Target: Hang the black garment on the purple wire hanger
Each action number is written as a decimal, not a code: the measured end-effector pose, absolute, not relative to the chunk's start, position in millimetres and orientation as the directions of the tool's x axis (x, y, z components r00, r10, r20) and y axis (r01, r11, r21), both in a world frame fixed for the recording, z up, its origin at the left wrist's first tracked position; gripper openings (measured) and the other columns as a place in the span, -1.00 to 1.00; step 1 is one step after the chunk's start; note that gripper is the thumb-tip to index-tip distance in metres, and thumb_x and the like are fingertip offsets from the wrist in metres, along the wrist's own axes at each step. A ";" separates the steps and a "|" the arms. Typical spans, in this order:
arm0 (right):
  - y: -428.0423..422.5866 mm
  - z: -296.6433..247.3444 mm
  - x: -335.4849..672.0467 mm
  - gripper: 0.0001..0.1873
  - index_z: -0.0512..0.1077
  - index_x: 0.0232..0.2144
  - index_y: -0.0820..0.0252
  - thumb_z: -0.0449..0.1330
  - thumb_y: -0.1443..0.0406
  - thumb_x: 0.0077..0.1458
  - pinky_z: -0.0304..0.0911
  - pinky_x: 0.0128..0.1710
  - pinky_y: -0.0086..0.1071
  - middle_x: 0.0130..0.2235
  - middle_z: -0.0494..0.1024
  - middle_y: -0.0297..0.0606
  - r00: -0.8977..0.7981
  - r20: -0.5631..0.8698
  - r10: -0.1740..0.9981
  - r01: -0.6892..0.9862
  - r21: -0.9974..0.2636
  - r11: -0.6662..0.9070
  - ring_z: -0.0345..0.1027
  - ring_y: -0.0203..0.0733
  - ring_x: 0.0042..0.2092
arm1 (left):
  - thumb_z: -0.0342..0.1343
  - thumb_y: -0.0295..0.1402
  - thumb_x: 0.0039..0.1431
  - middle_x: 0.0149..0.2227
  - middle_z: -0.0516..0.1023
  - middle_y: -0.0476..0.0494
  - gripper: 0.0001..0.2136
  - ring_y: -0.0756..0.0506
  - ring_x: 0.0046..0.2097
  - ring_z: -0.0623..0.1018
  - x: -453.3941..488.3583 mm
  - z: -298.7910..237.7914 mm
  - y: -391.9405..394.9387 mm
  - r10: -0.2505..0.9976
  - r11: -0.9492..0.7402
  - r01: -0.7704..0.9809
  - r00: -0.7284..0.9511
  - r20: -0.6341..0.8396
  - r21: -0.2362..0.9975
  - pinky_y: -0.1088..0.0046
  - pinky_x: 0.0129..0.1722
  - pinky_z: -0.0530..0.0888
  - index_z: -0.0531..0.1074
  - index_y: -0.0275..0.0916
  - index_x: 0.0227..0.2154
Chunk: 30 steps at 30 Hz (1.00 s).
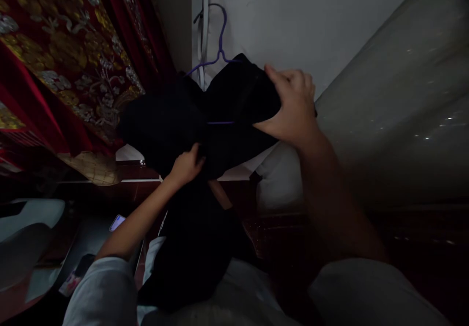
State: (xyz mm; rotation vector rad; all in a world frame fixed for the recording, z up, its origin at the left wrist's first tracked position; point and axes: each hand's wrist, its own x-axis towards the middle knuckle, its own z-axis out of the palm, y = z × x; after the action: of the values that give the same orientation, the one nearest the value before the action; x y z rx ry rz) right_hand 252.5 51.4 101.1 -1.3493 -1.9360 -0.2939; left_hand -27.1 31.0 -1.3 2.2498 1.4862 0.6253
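Note:
A black garment (pixel 234 145) hangs spread on a thin purple clothes hanger (pixel 220 52); part of the hanger's lower bar shows against the dark cloth. With fingers closed, my left hand (pixel 186 164) grips the front of the garment below the hanger. My right hand (pixel 293 101) has its thumb and fingers around the garment's right shoulder. The cloth drapes down towards my lap, and its folds are too dark to make out. The hanger's hook lies against the wall beside a pale cable, and I cannot tell whether it is hooked on anything.
A red curtain (pixel 62 57) with gold and silver patterns hangs at the left. A white wall (pixel 293 18) stands behind the hanger. Large greyish sheeting (pixel 395 120) fills the right side. At lower left are a pale chair (pixel 29 243) and a lit phone (pixel 117 223).

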 end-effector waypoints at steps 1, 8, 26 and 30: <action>51.1 101.8 255.5 -0.04 0.11 0.43 0.25 0.36 0.05 0.12 0.01 0.32 0.29 0.25 0.26 0.14 -0.184 0.696 0.695 0.874 -0.207 0.439 0.05 0.37 0.34 | 0.05 -0.25 0.39 -0.25 0.62 -0.26 -0.60 -0.26 -0.24 0.61 -25.6 -5.1 23.8 0.916 -0.393 0.738 0.366 0.165 0.548 0.26 -0.18 0.48 0.35 -0.28 0.21; -7.5 57.3 212.1 -0.48 0.43 0.17 0.06 0.19 0.03 0.25 0.21 0.26 0.22 0.21 0.44 -0.08 0.073 0.762 0.643 0.642 -0.530 0.554 0.27 0.23 0.29 | 0.19 -0.20 0.28 -0.43 0.41 -0.05 -0.70 -0.13 -0.25 0.45 -4.5 -29.8 -30.4 0.917 -0.369 0.534 0.073 0.393 0.761 0.35 -0.15 0.37 0.29 -0.20 -0.50; -40.1 -40.0 154.7 -0.64 0.32 -0.32 0.10 0.37 0.05 0.08 0.15 -0.39 -0.38 -0.47 0.46 -0.41 -0.055 0.173 0.983 0.052 -0.983 0.176 0.26 -0.28 -0.45 | 0.18 -0.38 0.28 -0.18 0.64 -0.17 -0.03 -0.15 -0.19 0.66 17.3 -46.0 -55.1 0.937 -0.309 0.106 -0.136 0.322 0.945 0.22 -0.10 0.62 -0.42 -0.11 0.50; -37.7 -35.7 156.5 -0.71 0.36 -0.34 0.12 0.34 0.09 0.13 0.15 -0.38 -0.38 -0.46 0.47 -0.38 -0.079 0.191 0.978 0.062 -0.979 0.196 0.29 -0.28 -0.43 | 0.18 -0.36 0.28 -0.33 0.60 -0.01 -0.02 -0.08 -0.31 0.62 14.9 -42.7 -53.6 0.937 -0.316 0.116 -0.120 0.329 0.942 0.29 -0.15 0.61 -0.44 -0.14 0.51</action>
State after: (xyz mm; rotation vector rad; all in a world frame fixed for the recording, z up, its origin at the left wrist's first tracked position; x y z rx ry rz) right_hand 156.5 -37.7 -35.7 -1.0777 -1.3996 1.0813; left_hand 14.9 -53.6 -42.7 1.4565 1.2106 1.5124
